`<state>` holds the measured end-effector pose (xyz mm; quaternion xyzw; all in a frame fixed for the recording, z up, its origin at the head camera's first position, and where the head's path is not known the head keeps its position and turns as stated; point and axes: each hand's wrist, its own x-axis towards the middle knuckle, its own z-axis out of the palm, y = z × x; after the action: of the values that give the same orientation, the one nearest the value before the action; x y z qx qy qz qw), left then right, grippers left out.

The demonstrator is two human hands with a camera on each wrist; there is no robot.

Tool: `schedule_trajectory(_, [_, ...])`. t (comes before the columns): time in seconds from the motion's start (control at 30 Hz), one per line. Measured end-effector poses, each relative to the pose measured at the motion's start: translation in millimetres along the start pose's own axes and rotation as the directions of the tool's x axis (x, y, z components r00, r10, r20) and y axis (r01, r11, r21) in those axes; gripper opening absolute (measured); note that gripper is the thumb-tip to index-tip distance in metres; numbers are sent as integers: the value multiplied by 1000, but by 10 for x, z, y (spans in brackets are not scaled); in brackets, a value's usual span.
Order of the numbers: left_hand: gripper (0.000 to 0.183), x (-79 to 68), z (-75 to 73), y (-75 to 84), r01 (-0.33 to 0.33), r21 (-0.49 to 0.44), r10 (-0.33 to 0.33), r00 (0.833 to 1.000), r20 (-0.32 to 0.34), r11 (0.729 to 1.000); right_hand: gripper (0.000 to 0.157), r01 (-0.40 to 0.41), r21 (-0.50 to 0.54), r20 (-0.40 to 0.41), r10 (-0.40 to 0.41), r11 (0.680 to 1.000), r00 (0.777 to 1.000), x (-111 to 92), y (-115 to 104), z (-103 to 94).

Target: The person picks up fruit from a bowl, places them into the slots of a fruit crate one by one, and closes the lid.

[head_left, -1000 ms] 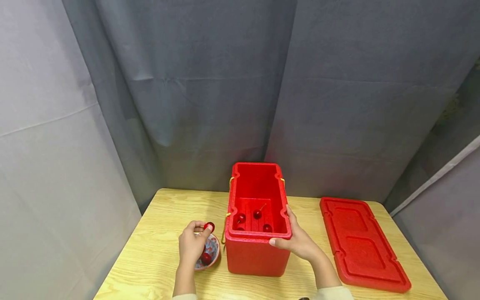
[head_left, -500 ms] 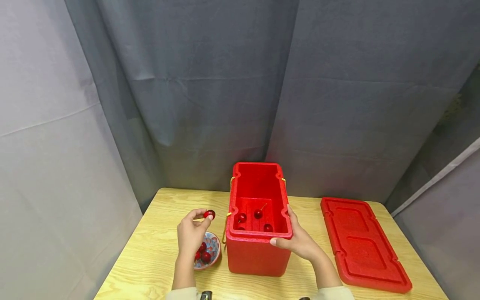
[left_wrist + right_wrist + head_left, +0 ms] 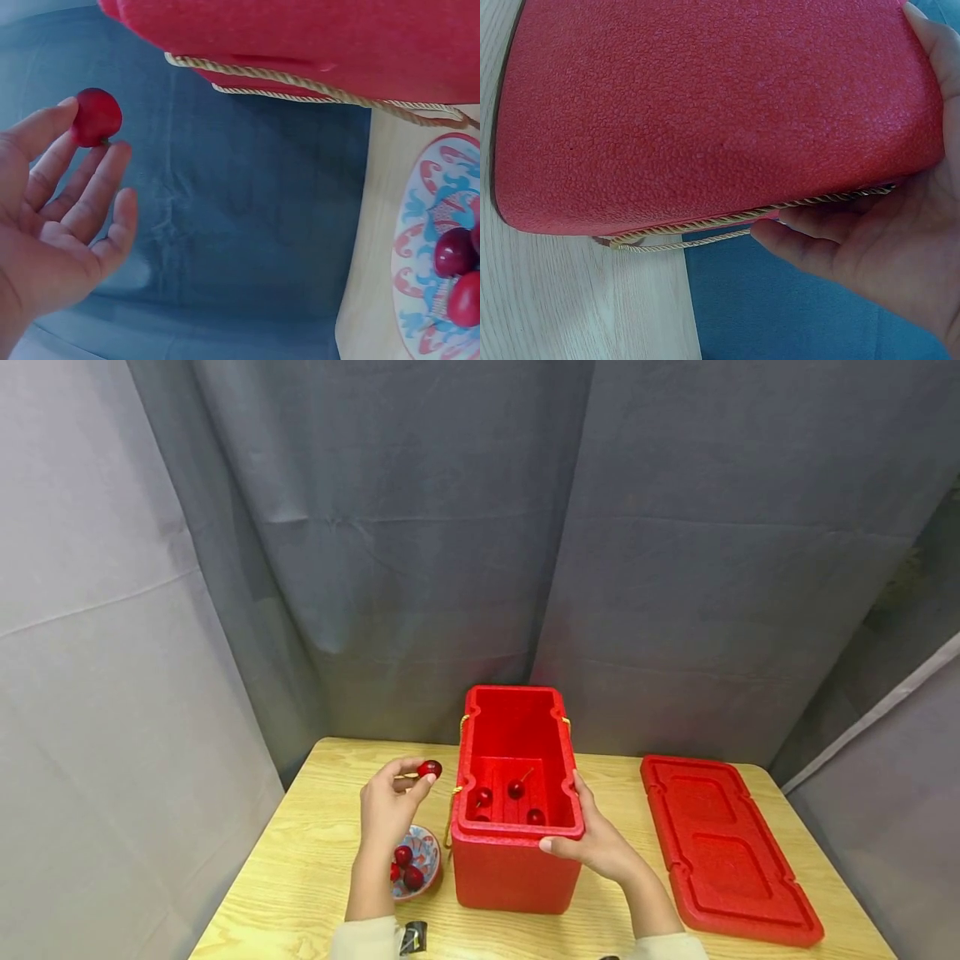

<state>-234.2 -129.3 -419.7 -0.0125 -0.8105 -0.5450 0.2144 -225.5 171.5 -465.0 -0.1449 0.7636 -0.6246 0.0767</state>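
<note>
A dark red cherry [image 3: 97, 117] is pinched between the thumb and fingertips of my left hand [image 3: 386, 806], held up left of the red foam box [image 3: 517, 877]. Below that hand stands a patterned bowl [image 3: 429, 845] with several cherries [image 3: 413, 878] in it, partly hidden by the wrist. My right hand [image 3: 603, 843] grips the box's near right corner, thumb on the front face and fingers along the side. Inside the box, several cherries [image 3: 516, 788] lie on the ribbed floor, one with its stem showing. A gold cord [image 3: 727, 219] runs along the box's side.
The red box lid [image 3: 731, 847] lies flat on the wooden table [image 3: 300, 860], to the right of the box. Grey curtains [image 3: 420, 568] hang close behind the table's back edge and at both sides.
My left hand has risen from over the bowl and moved up and slightly right toward the box with the cherry, uncovering more cherries in the bowl. The right hand stays at the box corner.
</note>
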Motion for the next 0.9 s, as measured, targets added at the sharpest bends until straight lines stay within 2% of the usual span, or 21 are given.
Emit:
schedule_trajectory(0.27, [23, 95, -13, 116, 8, -67, -6, 1000, 26, 998, 109, 17, -2, 6, -17, 1000, 1000, 2, 17, 6])
schedule_trajectory(0.47, [23, 185, 15, 207, -23, -88, 30, 996, 81, 996, 110, 19, -5, 1, -19, 1000, 1000, 9, 24, 4])
schedule_trajectory(0.67, [23, 267, 93, 263, -41, -54, 49, 987, 155, 998, 108, 14, -2, 3, -14, 1000, 1000, 10, 26, 4])
schedule_trajectory(0.9, [22, 416, 204, 311, -45, 10, 41, 967, 251, 999, 110, 17, 7, -4, -17, 1000, 1000, 7, 11, 13])
